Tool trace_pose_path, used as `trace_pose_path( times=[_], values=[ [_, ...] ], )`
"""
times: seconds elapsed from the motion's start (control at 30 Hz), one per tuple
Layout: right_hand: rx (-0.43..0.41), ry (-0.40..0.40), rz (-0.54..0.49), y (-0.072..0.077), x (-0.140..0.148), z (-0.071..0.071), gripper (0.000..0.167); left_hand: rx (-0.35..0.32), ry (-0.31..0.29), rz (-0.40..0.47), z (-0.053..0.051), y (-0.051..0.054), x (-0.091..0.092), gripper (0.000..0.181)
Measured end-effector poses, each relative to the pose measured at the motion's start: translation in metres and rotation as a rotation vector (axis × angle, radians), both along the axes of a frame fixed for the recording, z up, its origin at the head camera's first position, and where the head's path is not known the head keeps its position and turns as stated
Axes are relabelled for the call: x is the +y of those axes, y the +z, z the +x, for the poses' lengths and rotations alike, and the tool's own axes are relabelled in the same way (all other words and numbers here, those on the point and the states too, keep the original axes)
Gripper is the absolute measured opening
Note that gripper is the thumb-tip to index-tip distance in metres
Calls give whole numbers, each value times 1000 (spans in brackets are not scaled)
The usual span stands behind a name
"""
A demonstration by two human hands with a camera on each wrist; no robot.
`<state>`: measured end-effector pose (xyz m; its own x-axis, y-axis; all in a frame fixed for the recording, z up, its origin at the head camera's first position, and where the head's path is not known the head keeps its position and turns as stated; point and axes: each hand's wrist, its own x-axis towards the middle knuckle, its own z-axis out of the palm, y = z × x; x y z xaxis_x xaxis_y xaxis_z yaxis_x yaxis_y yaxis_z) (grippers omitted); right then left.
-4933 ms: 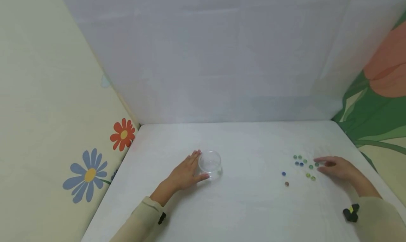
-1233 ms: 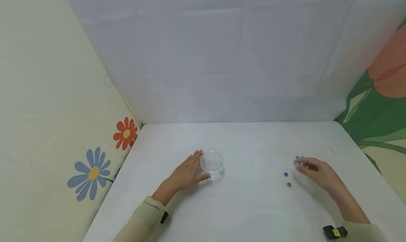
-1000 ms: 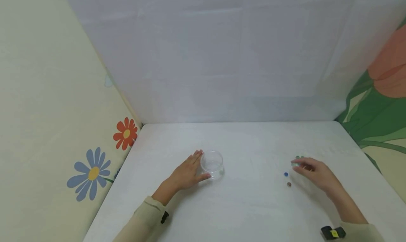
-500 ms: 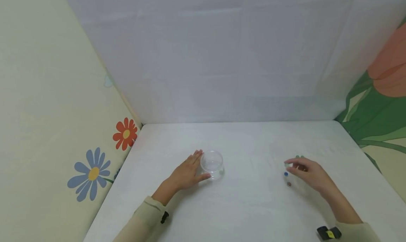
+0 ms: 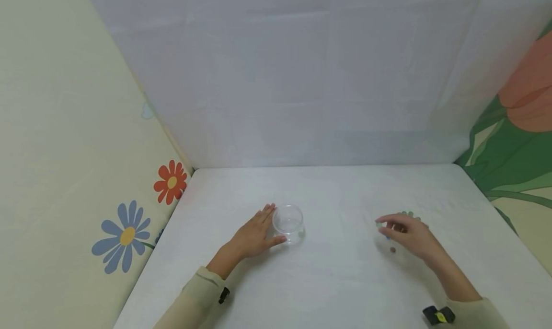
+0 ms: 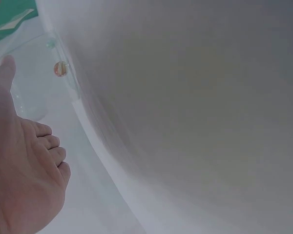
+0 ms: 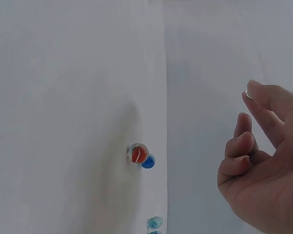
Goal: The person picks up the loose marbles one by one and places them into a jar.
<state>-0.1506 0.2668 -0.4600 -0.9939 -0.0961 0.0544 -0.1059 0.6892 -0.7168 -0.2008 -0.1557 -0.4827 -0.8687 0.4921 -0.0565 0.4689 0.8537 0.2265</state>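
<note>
Closest in, beige sleeves are poking into frame, ea. w/ a small black device. Then a clear glass marble w/ an orange-red swirl is sitting on the white surface, blue glass marble just beyond. L hand is resting against a clear round bowl, fingers lying straight. R hand is pinching a pale green glass marble above the surface, right of the bowl. Green glass marbles are lying behind it, partly hidden; white cloth backdrop's hanging at back.
</note>
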Motion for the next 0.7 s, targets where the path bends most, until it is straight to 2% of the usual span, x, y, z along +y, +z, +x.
trace_pose_path(
  times=[0.47,0.7],
  values=[
    [15,40,-11,4,-19,-5,27,-1,-2,2,2,-1,0,99],
    [-32,57,-43,5,-27,-7,28,9,-12,14,2,1,1,99]
  ],
)
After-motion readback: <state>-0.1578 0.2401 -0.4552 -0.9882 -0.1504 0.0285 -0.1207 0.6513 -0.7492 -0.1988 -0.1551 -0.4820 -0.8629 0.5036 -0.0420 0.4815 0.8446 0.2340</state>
